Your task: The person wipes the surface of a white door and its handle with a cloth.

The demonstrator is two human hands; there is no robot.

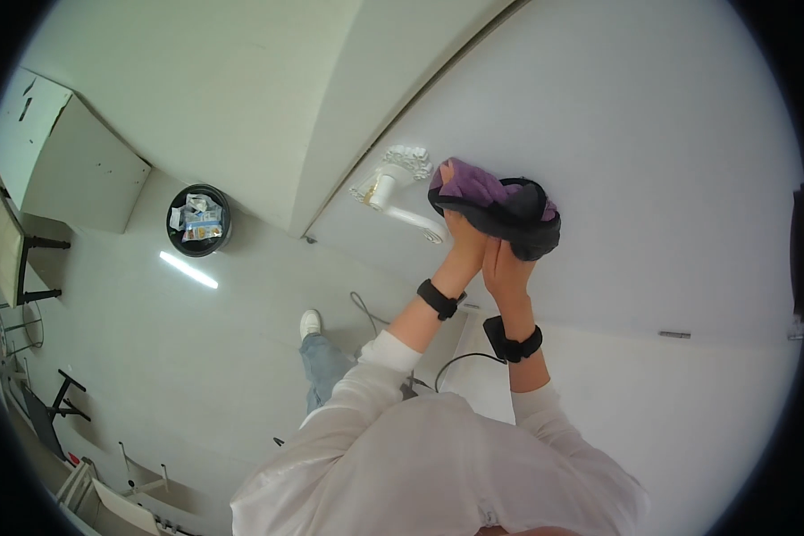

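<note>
Hands (487,255) bunching purple-and-black cloth (500,207), black bin (199,220) holding packets (200,217)

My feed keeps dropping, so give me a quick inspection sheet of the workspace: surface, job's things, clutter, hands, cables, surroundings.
Surface: white tabletop, mostly bare.
Job's things: bundled black and purple cloth on the tabletop, held by both hands.
Clutter: white fixture with a ribbed top at the table edge, beside the cloth.
Hands: left hand and right hand pressed side by side, both gripping the cloth; a black wrist strap on each.
Cables: dark cable looping below the right wrist; thin grey cable on the floor.
Surroundings: round black bin with packaging inside, on the pale floor; white cabinet and dark stands at the left.
</note>
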